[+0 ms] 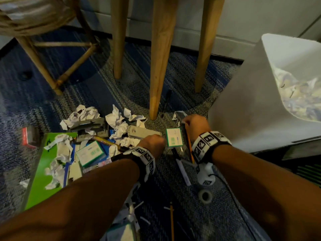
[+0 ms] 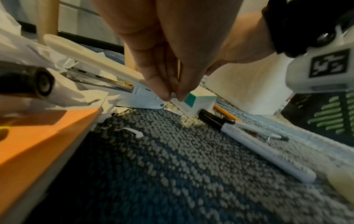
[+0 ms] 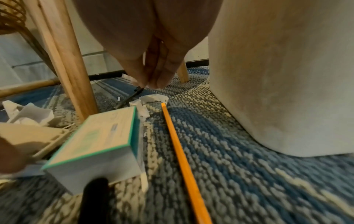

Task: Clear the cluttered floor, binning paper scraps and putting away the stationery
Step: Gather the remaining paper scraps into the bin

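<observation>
- Left hand had its fingertips pinched on a tiny white paper scrap, right beside the teal-edged box.
- Right hand fingers were bunched together at a paper bit on the carpet, near the orange pencil and white bin.
- Crumpled paper sat heaped left.

Blue and grey carpet is spread underfoot, edged by a pale wall. Three tapered wooden legs are planted on it. A rattan stool is stood at the upper left.
</observation>
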The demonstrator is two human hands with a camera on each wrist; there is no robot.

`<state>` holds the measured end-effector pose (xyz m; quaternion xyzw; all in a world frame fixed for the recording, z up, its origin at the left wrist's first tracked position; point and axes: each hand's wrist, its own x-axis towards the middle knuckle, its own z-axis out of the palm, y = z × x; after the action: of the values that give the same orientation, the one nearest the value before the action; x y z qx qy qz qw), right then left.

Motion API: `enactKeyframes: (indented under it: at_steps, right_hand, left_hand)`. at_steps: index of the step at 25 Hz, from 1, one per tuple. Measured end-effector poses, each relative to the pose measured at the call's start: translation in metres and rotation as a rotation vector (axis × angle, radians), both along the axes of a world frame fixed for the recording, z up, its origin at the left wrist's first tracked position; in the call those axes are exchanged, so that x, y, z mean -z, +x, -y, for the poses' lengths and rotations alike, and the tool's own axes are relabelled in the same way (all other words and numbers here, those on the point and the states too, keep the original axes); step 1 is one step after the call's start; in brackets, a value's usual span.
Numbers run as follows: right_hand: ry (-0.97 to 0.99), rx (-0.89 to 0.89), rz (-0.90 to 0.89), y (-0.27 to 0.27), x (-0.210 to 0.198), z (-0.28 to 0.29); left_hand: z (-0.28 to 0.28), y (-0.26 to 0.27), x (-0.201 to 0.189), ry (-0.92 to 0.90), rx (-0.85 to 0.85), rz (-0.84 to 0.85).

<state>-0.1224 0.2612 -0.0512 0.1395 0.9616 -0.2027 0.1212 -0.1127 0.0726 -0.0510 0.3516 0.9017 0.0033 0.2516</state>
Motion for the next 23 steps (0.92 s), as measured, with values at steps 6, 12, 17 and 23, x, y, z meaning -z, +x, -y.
enactKeyframes:
  at_steps: [6,12,17,23]
  right_hand:
    - [0.190,-0.238,0.060,-0.033,0.010,0.020]
    - [0.261,-0.288,0.290,-0.051,0.027,0.032]
    - [0.083,-0.111,0.100,-0.030,0.014,0.020]
    - [-0.129,0.050,-0.154,0.050,-0.024,0.003]
  left_hand:
    - [0.033,-0.005,0.000,0.184,-0.040,-0.065]
    - [0.070,-0.007,0.000,0.134,-0.085,0.064]
    - [0.066,0.003,0.015,0.073,-0.090,0.222]
    - [0.010,0.006,0.026,-0.007,0.039,0.164]
